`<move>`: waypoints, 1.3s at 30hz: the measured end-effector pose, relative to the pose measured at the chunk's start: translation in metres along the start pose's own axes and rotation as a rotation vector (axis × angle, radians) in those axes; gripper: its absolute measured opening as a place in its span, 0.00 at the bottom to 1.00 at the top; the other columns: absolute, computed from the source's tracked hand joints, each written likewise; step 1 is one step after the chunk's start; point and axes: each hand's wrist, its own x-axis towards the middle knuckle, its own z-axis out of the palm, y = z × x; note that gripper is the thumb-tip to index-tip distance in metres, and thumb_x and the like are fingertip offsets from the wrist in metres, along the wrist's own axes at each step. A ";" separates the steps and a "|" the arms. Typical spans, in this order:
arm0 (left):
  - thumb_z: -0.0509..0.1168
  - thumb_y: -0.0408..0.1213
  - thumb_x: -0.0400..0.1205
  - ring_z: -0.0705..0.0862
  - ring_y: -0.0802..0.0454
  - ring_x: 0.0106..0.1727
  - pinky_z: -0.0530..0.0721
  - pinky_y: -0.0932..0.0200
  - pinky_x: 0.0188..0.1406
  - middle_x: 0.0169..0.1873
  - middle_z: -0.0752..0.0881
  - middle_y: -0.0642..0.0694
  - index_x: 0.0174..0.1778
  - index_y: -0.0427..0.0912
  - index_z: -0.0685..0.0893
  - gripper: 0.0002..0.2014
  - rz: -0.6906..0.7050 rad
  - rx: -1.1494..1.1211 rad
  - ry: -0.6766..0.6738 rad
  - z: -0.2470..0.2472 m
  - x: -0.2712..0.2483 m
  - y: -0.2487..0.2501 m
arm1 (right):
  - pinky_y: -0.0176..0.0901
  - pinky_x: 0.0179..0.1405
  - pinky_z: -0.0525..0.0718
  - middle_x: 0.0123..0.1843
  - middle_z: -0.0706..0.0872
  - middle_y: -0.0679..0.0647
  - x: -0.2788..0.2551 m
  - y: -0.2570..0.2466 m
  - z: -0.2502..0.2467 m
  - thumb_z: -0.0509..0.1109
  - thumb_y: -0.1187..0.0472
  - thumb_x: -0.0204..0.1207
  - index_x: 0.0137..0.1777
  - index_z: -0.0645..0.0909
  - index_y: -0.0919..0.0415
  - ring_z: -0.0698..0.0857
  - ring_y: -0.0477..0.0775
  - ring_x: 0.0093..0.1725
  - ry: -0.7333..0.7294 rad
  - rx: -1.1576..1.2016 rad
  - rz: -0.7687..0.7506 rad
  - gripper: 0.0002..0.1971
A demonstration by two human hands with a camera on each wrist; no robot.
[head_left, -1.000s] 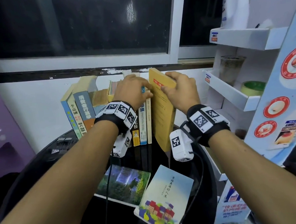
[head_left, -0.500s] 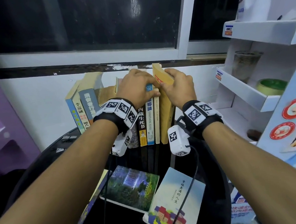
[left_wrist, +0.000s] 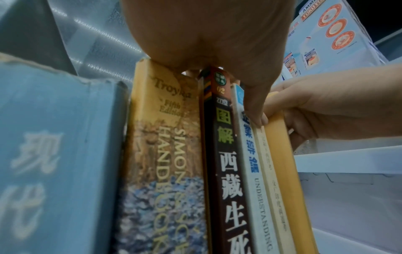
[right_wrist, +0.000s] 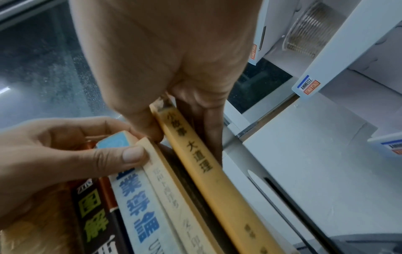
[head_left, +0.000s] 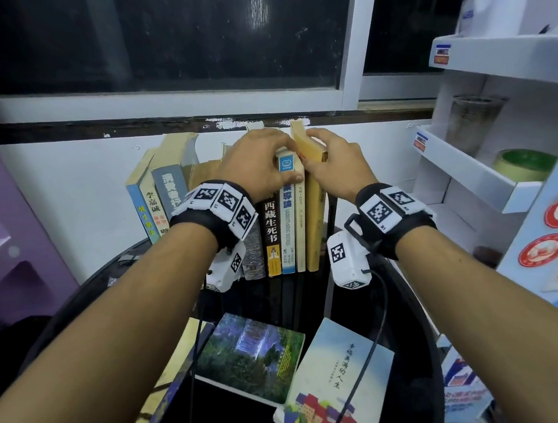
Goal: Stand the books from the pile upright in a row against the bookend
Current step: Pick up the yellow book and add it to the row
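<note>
Head view shows the big change first: the yellow book (head_left: 313, 221), which was leaning out wide to the right of the row a second ago, is now swung in and stands nearly upright, pressed spine-out against the cream book (head_left: 301, 229) at the right end of the row of standing books (head_left: 273, 232). The right hand (head_left: 335, 167) grips its top edge, thumb on the row side and fingers down the far cover, as the right wrist view confirms. The left hand (head_left: 259, 168) is curled over the tops of the neighbouring books, thumb tip pressed on the cream book's spine, steadying the row. That looks like one more book home, and the row should stand once the hands let go, though a thin gap at the yellow book's foot suggests it needs a last nudge. Two books (head_left: 251, 355) lie flat on the near side of the dark round bench (head_left: 400, 302), so the pile is not finished. The bookend cannot be made out. Around all this: a dark window (head_left: 183, 32) over a white wall, white display shelves (head_left: 473, 170) on the right, a purple unit (head_left: 5, 240) on the left.
</note>
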 end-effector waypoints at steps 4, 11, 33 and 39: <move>0.70 0.61 0.72 0.74 0.51 0.69 0.75 0.43 0.67 0.66 0.80 0.52 0.63 0.56 0.80 0.25 0.012 0.063 -0.035 -0.003 0.001 -0.001 | 0.44 0.40 0.90 0.58 0.85 0.54 0.000 -0.002 -0.012 0.72 0.60 0.76 0.83 0.60 0.49 0.89 0.54 0.51 -0.209 0.005 0.026 0.37; 0.70 0.59 0.73 0.72 0.51 0.71 0.74 0.42 0.69 0.67 0.80 0.51 0.66 0.57 0.79 0.26 0.002 0.041 -0.065 -0.002 0.001 -0.002 | 0.39 0.47 0.85 0.64 0.85 0.56 -0.006 0.000 -0.012 0.82 0.68 0.65 0.85 0.48 0.49 0.87 0.54 0.57 -0.295 -0.113 -0.016 0.56; 0.70 0.58 0.73 0.74 0.51 0.68 0.75 0.41 0.66 0.64 0.80 0.51 0.62 0.57 0.80 0.22 0.003 0.035 -0.039 0.002 0.000 -0.003 | 0.38 0.46 0.85 0.63 0.87 0.55 0.000 0.009 -0.003 0.79 0.66 0.70 0.85 0.44 0.47 0.89 0.52 0.55 -0.303 -0.101 -0.030 0.54; 0.69 0.59 0.73 0.74 0.51 0.69 0.75 0.39 0.67 0.65 0.79 0.51 0.64 0.57 0.79 0.24 -0.021 0.028 -0.044 0.001 0.000 0.000 | 0.35 0.44 0.84 0.64 0.85 0.52 -0.010 0.011 -0.005 0.79 0.67 0.70 0.85 0.45 0.49 0.86 0.45 0.49 -0.258 -0.046 -0.034 0.53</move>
